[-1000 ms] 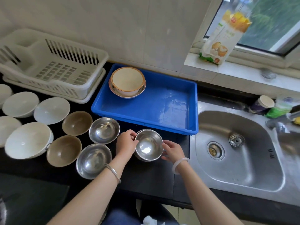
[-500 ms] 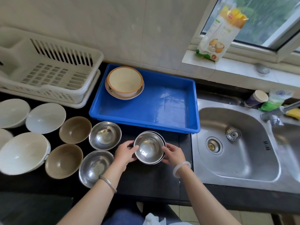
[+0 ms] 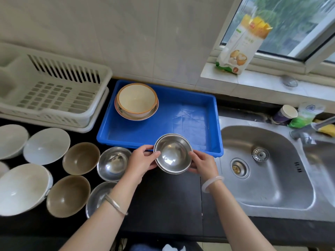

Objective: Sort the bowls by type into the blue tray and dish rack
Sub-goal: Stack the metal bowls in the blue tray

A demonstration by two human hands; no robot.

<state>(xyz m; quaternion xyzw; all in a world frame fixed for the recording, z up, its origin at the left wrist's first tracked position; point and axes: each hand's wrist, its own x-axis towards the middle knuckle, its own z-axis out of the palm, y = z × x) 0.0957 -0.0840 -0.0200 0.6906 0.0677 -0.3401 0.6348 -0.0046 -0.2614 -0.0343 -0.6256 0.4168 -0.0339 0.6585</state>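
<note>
**Both hands hold nested steel bowls at the near edge of the blue tray**

The left hand point(image 3: 143, 162) and the right hand point(image 3: 204, 164) grip a small stack of steel bowls point(image 3: 173, 153) from two sides. The fingers of each hand are pressed on the rim and outer wall, thumbs on the top edge. At least two rims show, one bowl sitting inside the other. The stack is above the near rim of the blue tray point(image 3: 213, 124), partly over the tray and partly over the black counter point(image 3: 163, 200).

In the far left corner of the tray an orange-rimmed cream bowl point(image 3: 136, 98) stands in a wider one with a similar rim.

The white dish rack point(image 3: 54, 95) is to the left of the tray, against the wall, with no bowls in it.

On the counter left of the hands there are two more steel bowls point(image 3: 113, 163), partly hidden by the left arm, then two brown bowls point(image 3: 80, 157), then several white bowls point(image 3: 46, 144) at the far left.

The steel sink point(image 3: 268, 171) is to the right.
</note>
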